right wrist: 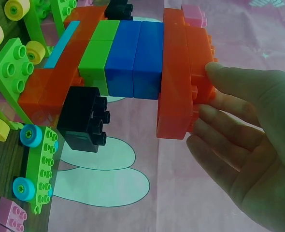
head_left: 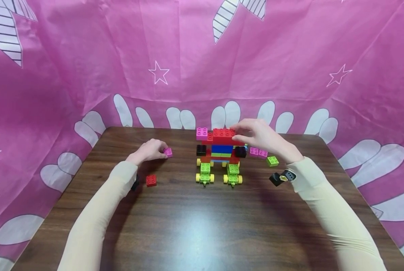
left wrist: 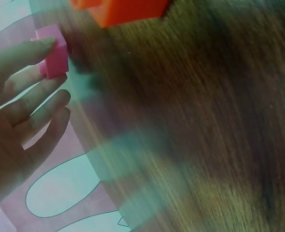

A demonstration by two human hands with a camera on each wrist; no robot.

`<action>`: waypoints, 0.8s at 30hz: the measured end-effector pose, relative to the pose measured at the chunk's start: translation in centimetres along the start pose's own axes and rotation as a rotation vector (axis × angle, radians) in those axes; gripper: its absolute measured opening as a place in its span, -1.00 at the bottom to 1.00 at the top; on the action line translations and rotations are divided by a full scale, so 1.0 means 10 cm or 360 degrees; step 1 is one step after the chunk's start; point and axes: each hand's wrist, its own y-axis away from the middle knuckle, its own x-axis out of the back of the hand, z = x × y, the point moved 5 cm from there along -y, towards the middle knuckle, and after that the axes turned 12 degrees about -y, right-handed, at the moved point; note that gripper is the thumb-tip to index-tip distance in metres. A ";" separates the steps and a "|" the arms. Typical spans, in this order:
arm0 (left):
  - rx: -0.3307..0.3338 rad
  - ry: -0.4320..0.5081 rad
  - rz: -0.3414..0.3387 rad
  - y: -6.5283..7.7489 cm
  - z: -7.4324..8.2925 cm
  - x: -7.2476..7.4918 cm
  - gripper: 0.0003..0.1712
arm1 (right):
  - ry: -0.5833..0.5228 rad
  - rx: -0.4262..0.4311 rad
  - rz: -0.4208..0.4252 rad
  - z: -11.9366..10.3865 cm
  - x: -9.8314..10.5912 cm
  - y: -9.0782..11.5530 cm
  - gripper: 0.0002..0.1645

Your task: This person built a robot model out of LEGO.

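Observation:
A figure of stacked toy bricks stands on the table, with blue bricks [head_left: 222, 149] in its middle, black bricks [head_left: 201, 150] at its sides and green wheeled feet [head_left: 233, 174]. At its top, my right hand [head_left: 257, 134] pinches the right end of a red brick [head_left: 222, 136], thumb in front and fingers behind. In the right wrist view the thumb lies on that red brick [right wrist: 199, 55]. Left of the figure, my left hand [head_left: 148, 151] pinches a small pink brick [head_left: 168, 152] between thumb and fingers; the left wrist view shows this pink brick [left wrist: 58, 54] too.
A loose red brick [head_left: 151, 180] lies near my left forearm. Right of the figure lie pink bricks [head_left: 258, 152], a green brick [head_left: 272, 161] and black pieces [head_left: 275, 179]. A green wheeled base [right wrist: 38, 169] stands beside the figure. Pink cloth [head_left: 195, 56] hangs behind the table.

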 end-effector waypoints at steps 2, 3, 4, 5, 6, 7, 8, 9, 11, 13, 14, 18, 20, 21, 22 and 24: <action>-0.0010 0.0027 0.0021 0.00 0.00 0.02 -0.64 | 0.0007 -0.0004 -0.0001 0.00 0.00 0.00 -0.52; -0.0018 0.0043 0.0038 0.01 0.00 0.04 -0.64 | 0.0011 -0.0008 -0.0002 0.00 -0.01 0.00 -0.52; -0.0020 0.0075 0.0050 0.02 0.01 0.06 -0.65 | 0.0016 -0.0010 -0.0003 0.00 -0.01 0.00 -0.51; -0.0025 0.0110 0.0066 0.03 0.01 0.08 -0.65 | 0.0020 -0.0012 -0.0004 0.00 -0.01 0.00 -0.51; -0.0028 0.0150 0.0078 0.04 0.01 0.10 -0.65 | 0.0022 -0.0014 -0.0006 0.00 -0.01 0.00 -0.51; -0.0037 0.0182 0.0093 0.05 0.01 0.12 -0.64 | 0.0025 -0.0015 -0.0008 0.00 -0.02 0.00 -0.51; -0.0037 0.0226 0.0102 0.07 0.02 0.15 -0.64 | 0.0026 -0.0014 -0.0010 0.00 -0.02 0.00 -0.51; -0.0027 0.0269 0.0109 0.09 0.02 0.17 -0.64 | 0.0025 -0.0013 -0.0011 0.00 -0.02 0.00 -0.51; -0.0010 0.0349 0.0129 0.12 0.01 0.22 -0.64 | 0.0023 -0.0011 -0.0013 -0.01 -0.02 -0.01 -0.52; -0.0007 0.0400 0.0157 0.16 0.02 0.29 -0.64 | 0.0023 -0.0013 -0.0015 -0.01 -0.02 -0.01 -0.52; 0.0002 0.0432 0.0169 0.17 0.03 0.32 -0.65 | 0.0024 -0.0013 -0.0015 -0.01 -0.02 -0.01 -0.52; 0.0009 0.0467 0.0220 0.22 0.07 0.48 -0.68 | 0.0019 -0.0018 -0.0026 -0.01 -0.02 -0.02 -0.53; -0.0007 0.0476 0.0235 0.23 0.10 0.56 -0.68 | 0.0017 -0.0016 -0.0029 -0.01 -0.01 -0.02 -0.53; -0.0013 0.0467 0.0243 0.23 0.12 0.61 -0.67 | 0.0015 -0.0017 -0.0031 -0.01 -0.01 -0.02 -0.52; -0.0028 0.0455 0.0252 0.23 0.13 0.65 -0.65 | 0.0013 -0.0016 -0.0032 -0.02 -0.01 -0.02 -0.52; -0.0062 0.0458 0.0272 0.22 0.16 0.73 -0.63 | 0.0013 -0.0018 -0.0027 -0.01 0.00 -0.02 -0.52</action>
